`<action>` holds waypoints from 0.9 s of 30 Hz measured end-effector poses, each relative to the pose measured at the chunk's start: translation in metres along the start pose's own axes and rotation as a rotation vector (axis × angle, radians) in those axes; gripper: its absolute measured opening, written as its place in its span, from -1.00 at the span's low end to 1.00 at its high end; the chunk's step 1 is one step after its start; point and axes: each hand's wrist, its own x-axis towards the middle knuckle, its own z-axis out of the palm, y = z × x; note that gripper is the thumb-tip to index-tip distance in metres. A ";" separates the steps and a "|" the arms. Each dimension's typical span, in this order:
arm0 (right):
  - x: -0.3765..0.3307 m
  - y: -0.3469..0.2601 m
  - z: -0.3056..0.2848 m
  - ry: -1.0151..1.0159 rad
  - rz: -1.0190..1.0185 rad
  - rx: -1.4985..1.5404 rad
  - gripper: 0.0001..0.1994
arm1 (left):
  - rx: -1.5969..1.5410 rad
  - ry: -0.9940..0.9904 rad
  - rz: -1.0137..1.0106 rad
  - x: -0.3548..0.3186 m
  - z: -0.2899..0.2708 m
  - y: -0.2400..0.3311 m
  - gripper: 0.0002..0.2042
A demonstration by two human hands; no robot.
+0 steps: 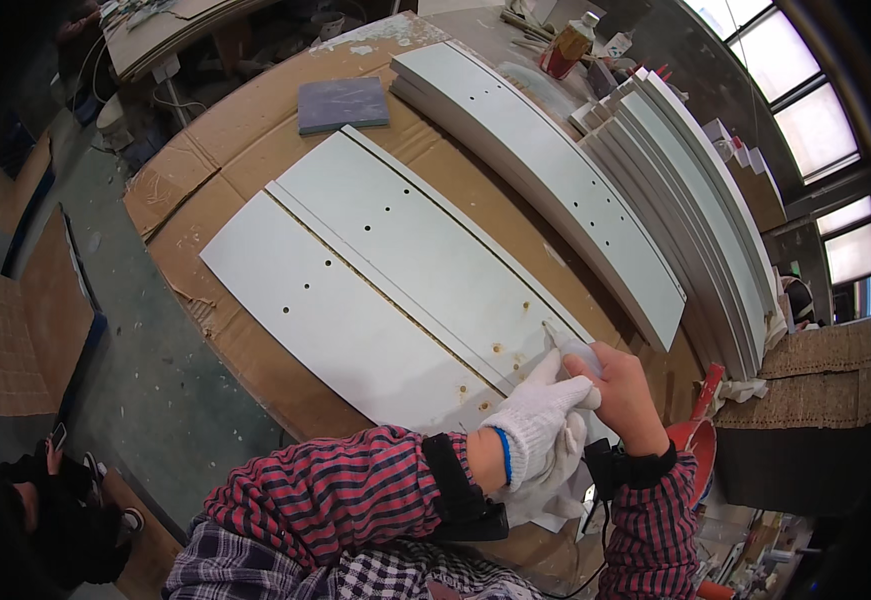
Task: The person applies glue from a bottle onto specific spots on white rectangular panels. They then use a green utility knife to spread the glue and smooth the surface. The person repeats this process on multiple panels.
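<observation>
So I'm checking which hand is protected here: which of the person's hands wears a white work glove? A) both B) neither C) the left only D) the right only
C: the left hand is covered by a white knit glove, while the right hand is bare as it presses a small white nozzle-tipped thing against the white panel.

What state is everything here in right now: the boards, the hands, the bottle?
White boards: flat on cardboard, side by side.
Stacked boards: piled at the table's far edge.
Left hand: gloved, resting on a board.
Right hand: bare, gripping a small white nozzle.
Bottle: upright, capped.
Grey pad: lying flat.
</observation>
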 end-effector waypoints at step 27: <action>-0.027 0.014 0.002 0.100 0.049 0.196 -0.60 | 0.018 -0.012 -0.028 -0.007 0.011 -0.014 -0.52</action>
